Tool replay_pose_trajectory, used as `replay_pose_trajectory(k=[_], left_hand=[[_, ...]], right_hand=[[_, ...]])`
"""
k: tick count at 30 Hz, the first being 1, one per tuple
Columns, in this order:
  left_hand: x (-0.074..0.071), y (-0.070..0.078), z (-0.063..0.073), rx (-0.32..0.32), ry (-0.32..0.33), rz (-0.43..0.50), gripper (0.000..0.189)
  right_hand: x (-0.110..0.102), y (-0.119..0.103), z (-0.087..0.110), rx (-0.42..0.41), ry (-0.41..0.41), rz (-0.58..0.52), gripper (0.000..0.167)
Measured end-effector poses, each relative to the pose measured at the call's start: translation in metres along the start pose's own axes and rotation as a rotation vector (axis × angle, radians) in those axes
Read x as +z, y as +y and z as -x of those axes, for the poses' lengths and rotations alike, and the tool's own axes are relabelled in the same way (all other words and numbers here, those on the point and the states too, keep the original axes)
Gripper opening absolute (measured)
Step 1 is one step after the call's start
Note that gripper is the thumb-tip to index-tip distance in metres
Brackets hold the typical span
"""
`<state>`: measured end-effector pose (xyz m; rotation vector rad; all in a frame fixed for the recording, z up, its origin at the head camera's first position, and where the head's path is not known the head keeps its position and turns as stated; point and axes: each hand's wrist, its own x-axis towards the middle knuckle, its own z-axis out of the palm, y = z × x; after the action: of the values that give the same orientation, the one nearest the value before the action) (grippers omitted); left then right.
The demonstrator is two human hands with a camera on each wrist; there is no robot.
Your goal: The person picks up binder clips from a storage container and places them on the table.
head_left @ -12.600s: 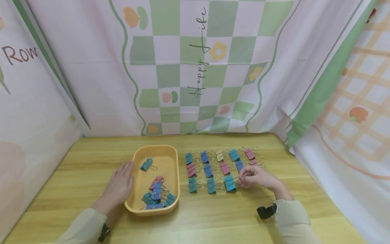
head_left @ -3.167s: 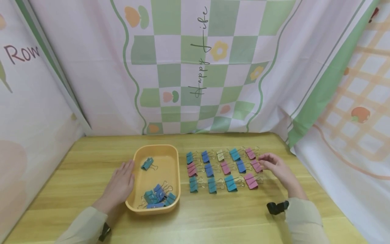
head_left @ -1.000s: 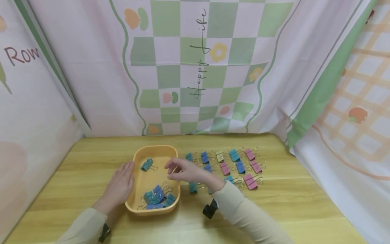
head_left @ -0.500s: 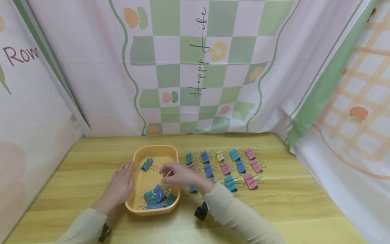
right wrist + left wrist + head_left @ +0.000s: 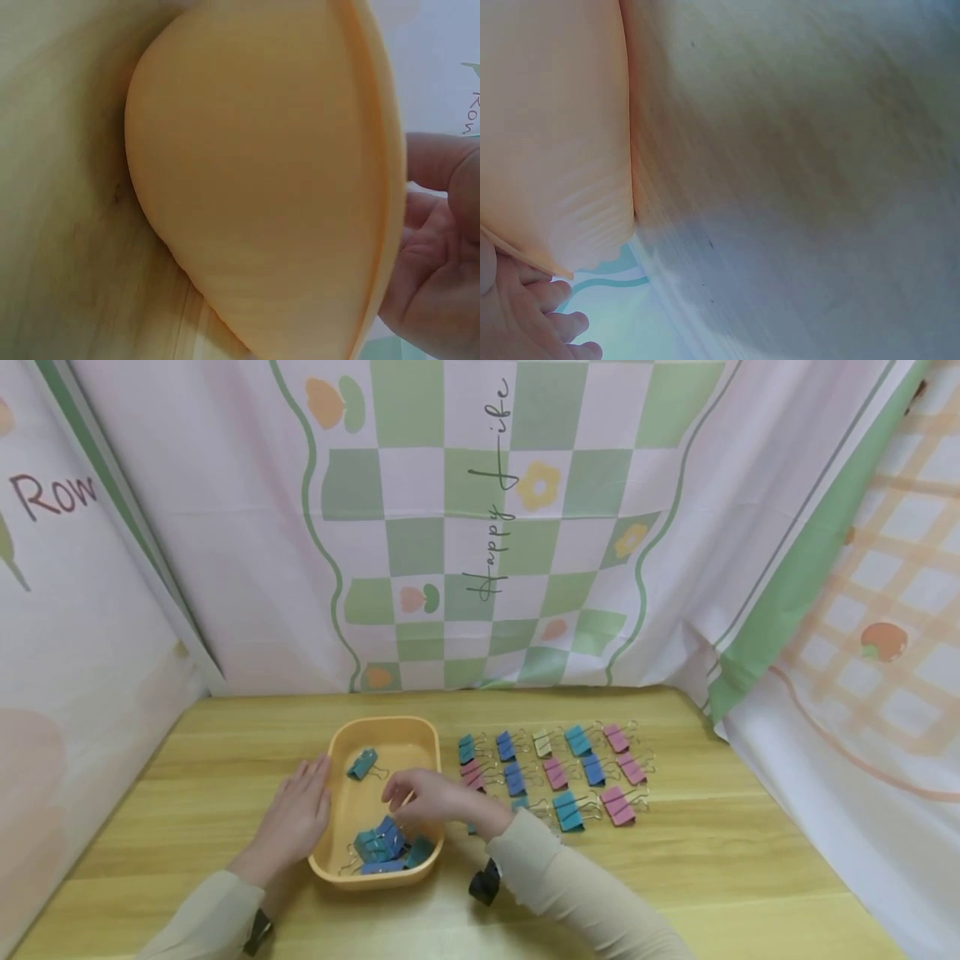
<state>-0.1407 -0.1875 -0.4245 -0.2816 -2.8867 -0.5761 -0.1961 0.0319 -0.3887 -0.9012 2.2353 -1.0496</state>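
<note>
My left hand (image 5: 296,806) lies with straight fingers against the left side of the yellow tray (image 5: 431,735). My right hand (image 5: 427,795) reaches over the tray's right rim, fingers bent down at the wire handles of a blue binder clip (image 5: 391,837). Its fingertips are hidden behind the tray wall in the right wrist view, so a pinch cannot be made out. Beside that clip lie a teal binder clip (image 5: 367,846), another teal one (image 5: 418,853) and a blue one (image 5: 381,867). A lone teal binder clip (image 5: 363,764) sits farther back in the tray.
Right of the tray, several binder clips stand in three rows on the wooden table (image 5: 712,827), ending in front with a pink clip (image 5: 618,807). My right forearm covers part of the front row's left end. A printed curtain (image 5: 487,543) hangs behind.
A pink clip has left the tray and now ends the front row. My right hand came back from the rows and lowered into the tray; the blue clip shifted slightly. My left hand stayed.
</note>
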Motion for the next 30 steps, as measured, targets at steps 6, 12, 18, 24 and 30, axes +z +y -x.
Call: replay_pose_trajectory(k=[6,12,18,24,30], left_hand=[[0.000,0.000,0.000,-0.004,-0.006,0.002,0.049],[0.001,0.000,0.000,-0.005,0.000,0.004,0.049],[0.001,0.000,0.000,-0.002,0.004,0.000,0.049],[0.003,-0.001,0.000,0.006,0.011,-0.002,0.049],[0.003,-0.001,0.000,0.004,0.014,-0.003,0.049]], right_hand=[[0.005,-0.001,-0.002,0.026,-0.002,-0.037,0.022],[0.010,-0.003,-0.002,0.041,-0.011,-0.093,0.020],[0.015,-0.003,-0.002,0.035,0.002,-0.092,0.014],[0.014,0.002,-0.003,0.013,0.040,-0.166,0.019],[0.008,0.002,0.000,-0.029,0.085,-0.239,0.019]])
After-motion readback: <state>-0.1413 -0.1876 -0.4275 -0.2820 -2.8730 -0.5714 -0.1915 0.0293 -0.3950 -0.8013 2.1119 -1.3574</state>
